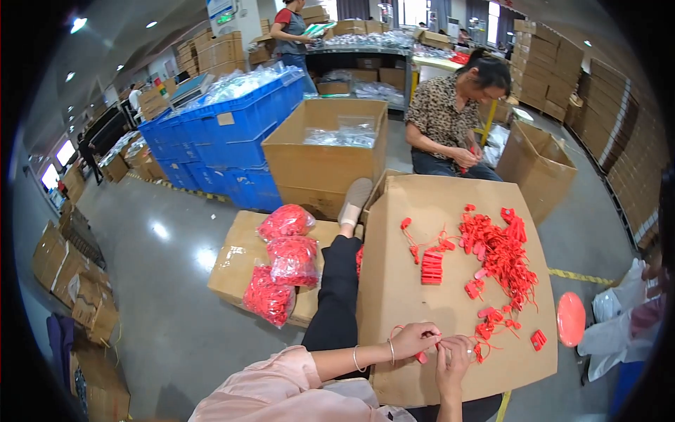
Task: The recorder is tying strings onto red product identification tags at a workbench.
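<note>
Low over the near part of a cardboard box top [404, 306], my left hand [413, 341] and my right hand [455, 354] meet with pinched fingers. Between them is a small red plastic piece on a thin red cord [422, 357]; its exact kind is too small to make out. The cord loops out beside my left fingers. A tangled heap of similar red corded pieces [500, 257] covers the box's right half. Left of the heap sits a neat stack of red pieces [432, 269]. A small red group [538, 340] lies near the right edge.
Clear bags of red pieces [292, 260] rest on a low carton [235, 253] to my left. Across from me a seated person [457, 116] handles a red piece. Blue crates [225, 133] and an open carton [320, 158] stand beyond. A red round seat [571, 318] is at right.
</note>
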### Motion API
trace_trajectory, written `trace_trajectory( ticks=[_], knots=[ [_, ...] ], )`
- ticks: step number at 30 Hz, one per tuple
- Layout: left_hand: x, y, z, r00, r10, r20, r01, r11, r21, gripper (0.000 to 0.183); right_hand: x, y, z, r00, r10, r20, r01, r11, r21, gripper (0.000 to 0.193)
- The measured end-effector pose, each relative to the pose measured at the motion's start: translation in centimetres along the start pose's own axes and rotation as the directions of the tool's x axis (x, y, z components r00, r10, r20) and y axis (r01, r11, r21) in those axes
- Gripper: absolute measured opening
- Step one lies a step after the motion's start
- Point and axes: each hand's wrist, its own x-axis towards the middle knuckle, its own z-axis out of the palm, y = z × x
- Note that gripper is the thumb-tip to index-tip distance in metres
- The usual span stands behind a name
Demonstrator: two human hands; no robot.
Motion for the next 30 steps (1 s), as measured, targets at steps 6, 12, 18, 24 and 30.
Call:
trace_trajectory(
  ticks=[6, 12, 18, 24, 30],
  knots=[
    [0.2, -0.3, 0.5, 0.990, 0.126, 0.064, -0.131, 0.988, 0.080, 0.012, -1.2, 0.6, -0.3, 0.959, 0.282, 0.017, -0.280, 0.940, 0.195, 0.010],
    [-0.3, 1.6, -0.5, 0.992, 0.053, 0.117, -0.078, 0.971, 0.225, 0.012, -1.7, 0.9, 0.2, 0.841, 0.525, 0.130, -0.529, 0.751, 0.394, 0.007],
    [0.1, 0.5, -0.5, 0.968, -0.128, 0.218, 0.129, 0.992, 0.009, 0.011, -2.2, 1.1, 0.0, 0.655, 0.695, 0.296, -0.663, 0.341, 0.667, 0.009],
    [0.1, -0.6, -0.2, 0.963, -0.212, 0.166, 0.226, 0.971, -0.075, 0.011, -3.7, 2.4, 0.5, 0.871, 0.455, 0.186, -0.488, 0.752, 0.443, 0.009],
    [-0.2, -1.6, 0.7, 0.999, -0.009, -0.047, 0.017, 0.985, 0.172, 0.008, -2.8, 0.6, 0.6, 0.888, 0.435, 0.151, -0.460, 0.822, 0.337, 0.011]
  ],
)
